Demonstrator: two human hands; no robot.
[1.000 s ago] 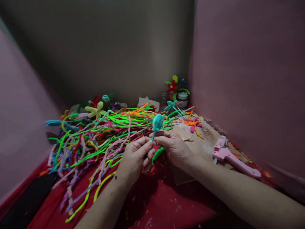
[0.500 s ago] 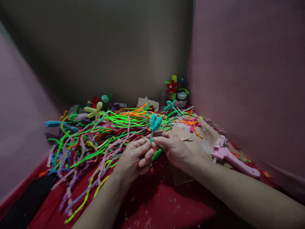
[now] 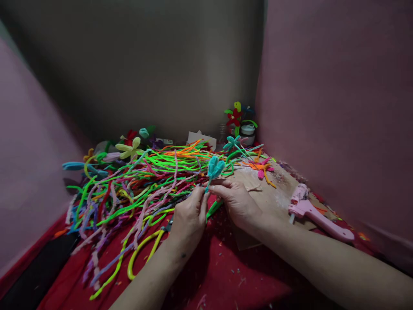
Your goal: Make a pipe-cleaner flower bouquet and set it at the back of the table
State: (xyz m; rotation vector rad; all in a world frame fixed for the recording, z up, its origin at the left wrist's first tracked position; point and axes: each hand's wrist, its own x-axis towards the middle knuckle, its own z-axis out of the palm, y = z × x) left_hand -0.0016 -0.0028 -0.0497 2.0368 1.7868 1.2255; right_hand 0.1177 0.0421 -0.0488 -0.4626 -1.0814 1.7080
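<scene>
A small teal pipe-cleaner flower [image 3: 214,168] stands upright between my hands, its looped petals on top of a thin stem. My left hand [image 3: 190,217] pinches the stem from the left with fingers closed. My right hand [image 3: 237,200] pinches the stem just under the petals, fingers closed too. A green pipe cleaner [image 3: 213,207] pokes out below my hands. Both hands hover over the red cloth [image 3: 226,271] at the near edge of a big heap of coloured pipe cleaners [image 3: 135,181].
A pink glue gun [image 3: 314,215] lies at the right on a cardboard sheet [image 3: 271,193]. Finished pipe-cleaner flowers [image 3: 237,114] stand by a white jar [image 3: 248,129] at the back corner; more flowers [image 3: 129,147] lie at the back left. Pink walls close in both sides.
The teal piece has turned in my fingers, its petals now spread apart. My left hand has rotated so its back faces me. Yellow-handled scissors show under my left wrist.
</scene>
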